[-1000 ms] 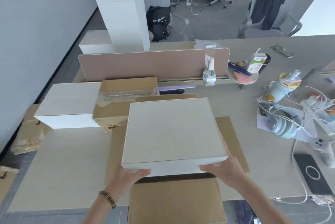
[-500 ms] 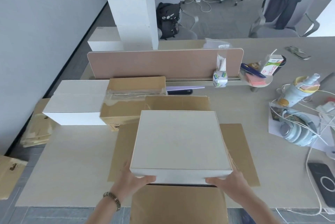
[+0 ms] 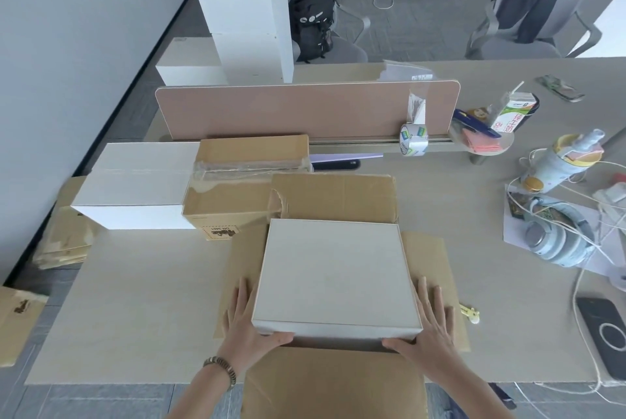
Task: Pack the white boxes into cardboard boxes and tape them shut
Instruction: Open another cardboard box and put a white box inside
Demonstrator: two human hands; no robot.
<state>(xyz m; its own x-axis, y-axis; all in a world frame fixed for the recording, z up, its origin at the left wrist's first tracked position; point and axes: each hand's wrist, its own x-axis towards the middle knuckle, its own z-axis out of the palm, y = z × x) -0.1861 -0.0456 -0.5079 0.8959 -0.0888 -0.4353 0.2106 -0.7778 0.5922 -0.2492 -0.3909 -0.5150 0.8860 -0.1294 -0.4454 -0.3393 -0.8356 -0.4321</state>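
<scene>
Head view shows me a white box [image 3: 335, 271] sitting down inside an open cardboard box [image 3: 333, 310] on the table [image 3: 135, 310]. The cardboard box has its four flaps spread out flat, one to each side, and the white box fills the middle. My left hand [image 3: 249, 323] is flat on the left flap, fingers spread open, with the thumb pressed on the near front face of the white box. My right hand [image 3: 427, 329] does the same on the right side, fingers spread wide, thumb touching the near front face. Neither hand is wrapped around the box. Behind and to the left sits a second cardboard box [image 3: 242, 186] that is closed, with clear tape across its top. I cannot see what is in it. Touching its left side is another white box [image 3: 135, 188], sitting on the table, not packed. A tape roll [image 3: 413, 144] stands by the brown divider [image 3: 305, 110], well apart from my hands.
</scene>
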